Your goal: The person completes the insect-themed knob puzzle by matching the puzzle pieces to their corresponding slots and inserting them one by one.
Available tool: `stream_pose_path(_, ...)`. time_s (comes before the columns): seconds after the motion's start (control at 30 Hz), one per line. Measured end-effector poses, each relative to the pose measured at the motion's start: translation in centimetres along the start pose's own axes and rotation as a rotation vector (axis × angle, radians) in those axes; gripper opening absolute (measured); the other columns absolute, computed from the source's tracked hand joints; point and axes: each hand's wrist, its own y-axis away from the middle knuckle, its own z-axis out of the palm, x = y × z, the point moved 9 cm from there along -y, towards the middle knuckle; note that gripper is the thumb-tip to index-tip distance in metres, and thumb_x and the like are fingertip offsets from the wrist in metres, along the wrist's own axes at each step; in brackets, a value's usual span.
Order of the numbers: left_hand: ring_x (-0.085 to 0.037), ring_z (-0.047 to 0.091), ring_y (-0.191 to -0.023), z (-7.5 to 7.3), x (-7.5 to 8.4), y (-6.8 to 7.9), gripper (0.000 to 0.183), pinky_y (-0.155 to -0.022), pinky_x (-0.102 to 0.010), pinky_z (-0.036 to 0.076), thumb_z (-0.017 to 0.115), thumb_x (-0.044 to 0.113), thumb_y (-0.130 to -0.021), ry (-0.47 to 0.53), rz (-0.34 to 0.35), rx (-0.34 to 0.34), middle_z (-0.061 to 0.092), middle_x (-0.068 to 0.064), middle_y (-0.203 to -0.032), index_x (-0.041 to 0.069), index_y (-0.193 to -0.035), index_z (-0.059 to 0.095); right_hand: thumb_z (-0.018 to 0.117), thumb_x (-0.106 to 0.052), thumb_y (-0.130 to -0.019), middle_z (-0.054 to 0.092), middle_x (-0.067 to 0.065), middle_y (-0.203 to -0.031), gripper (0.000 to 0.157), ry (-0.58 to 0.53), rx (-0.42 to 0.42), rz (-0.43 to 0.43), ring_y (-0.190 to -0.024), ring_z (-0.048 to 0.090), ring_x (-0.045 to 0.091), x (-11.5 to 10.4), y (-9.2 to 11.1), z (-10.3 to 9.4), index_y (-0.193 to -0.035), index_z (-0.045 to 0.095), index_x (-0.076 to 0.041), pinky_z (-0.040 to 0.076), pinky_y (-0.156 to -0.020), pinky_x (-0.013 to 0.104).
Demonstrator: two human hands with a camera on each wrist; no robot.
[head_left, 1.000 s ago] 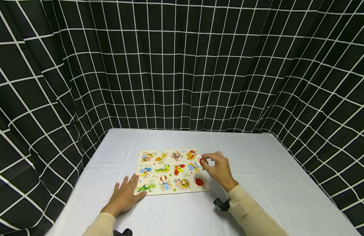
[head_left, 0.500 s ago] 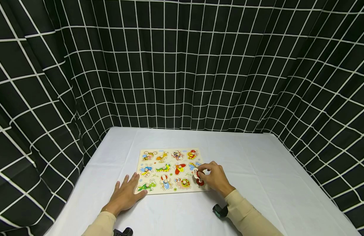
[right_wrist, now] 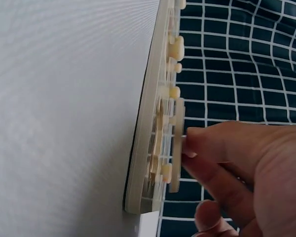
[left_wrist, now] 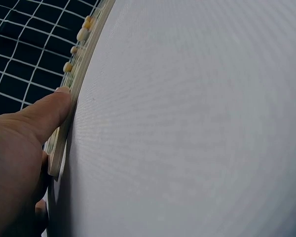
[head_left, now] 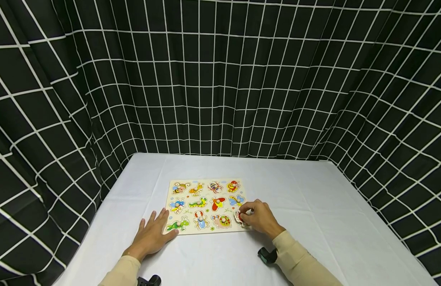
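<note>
In the head view, a wooden peg puzzle board with colourful insect pictures lies on the table. My right hand pinches a red-and-white ladybug puzzle piece between thumb and fingers, over the board's near right corner. From the right wrist, that ladybug piece appears edge-on, slightly above the board's face and roughly parallel to it. My left hand lies flat with spread fingers at the board's near left corner, its thumb touching the corner. The left wrist view shows the thumb resting on the board's edge.
Other pieces with wooden knobs, such as a beetle, a snail and a dragonfly, sit in the board. A white cloth covers the table. A black curtain with white grid lines surrounds it.
My right hand has carried the ladybug piece from the board's right edge toward me, to the near right corner, and lowered it there. The left hand stays in place.
</note>
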Motion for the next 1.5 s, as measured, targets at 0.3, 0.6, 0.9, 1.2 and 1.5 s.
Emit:
stream_pose_path(0.3,-0.043,0.009,-0.142,-0.04,0.17,0.06,0.083,-0.111,-0.06,-0.004,0.062,0.049,-0.09,-0.011,0.007,-0.002,0.023,-0.016,-0.156,-0.002,-0.148,0.031,0.08,-0.008,-0.077,0.062,-0.013,-0.078,0.016,0.006,-0.024,0.043,-0.073,0.049,0.013,0.66,0.28,0.54,-0.078,0.074,-0.023,0.042,-0.065,0.031)
stream_pose_path(0.6,-0.043,0.008,-0.142,0.04,0.1,-0.02,0.084,-0.111,-0.06,-0.005,0.061,0.05,-0.091,-0.019,0.002,-0.005,0.022,-0.016,-0.156,-0.002,-0.148,0.03,0.079,-0.008,-0.079,0.062,-0.016,-0.075,0.013,-0.001,-0.026,0.046,-0.071,0.046,0.013,0.48,0.13,0.6,-0.079,0.074,-0.02,0.04,-0.063,0.03)
stream_pose_path(0.9,-0.043,0.008,-0.142,0.06,0.08,-0.03,0.084,-0.111,-0.059,-0.005,0.061,0.05,-0.091,-0.016,-0.001,-0.006,0.022,-0.016,-0.156,-0.002,-0.149,0.03,0.08,-0.009,-0.079,0.06,-0.016,-0.074,0.013,-0.004,-0.014,0.04,-0.07,0.046,0.013,0.4,0.19,0.65,-0.078,0.074,-0.021,0.039,-0.063,0.031)
stream_pose_path(1.2,-0.043,0.008,-0.142,-0.09,0.19,0.02,0.084,-0.111,-0.06,-0.004,0.061,0.05,-0.091,-0.016,0.003,-0.002,0.023,-0.016,-0.156,-0.003,-0.148,0.03,0.08,-0.011,-0.079,0.062,-0.015,-0.075,0.012,-0.001,-0.017,0.03,-0.071,0.046,0.013,0.28,0.08,0.75,-0.077,0.074,-0.021,0.041,-0.062,0.03)
stream_pose_path(1.5,-0.043,0.008,-0.142,-0.01,0.09,0.0,0.084,-0.111,-0.06,-0.005,0.061,0.051,-0.09,-0.015,0.002,0.002,0.022,-0.016,-0.156,-0.003,-0.148,0.03,0.08,-0.01,-0.079,0.061,-0.015,-0.076,0.013,0.01,-0.018,0.029,-0.071,0.045,0.013,0.44,0.13,0.95,-0.077,0.074,-0.022,0.04,-0.063,0.031)
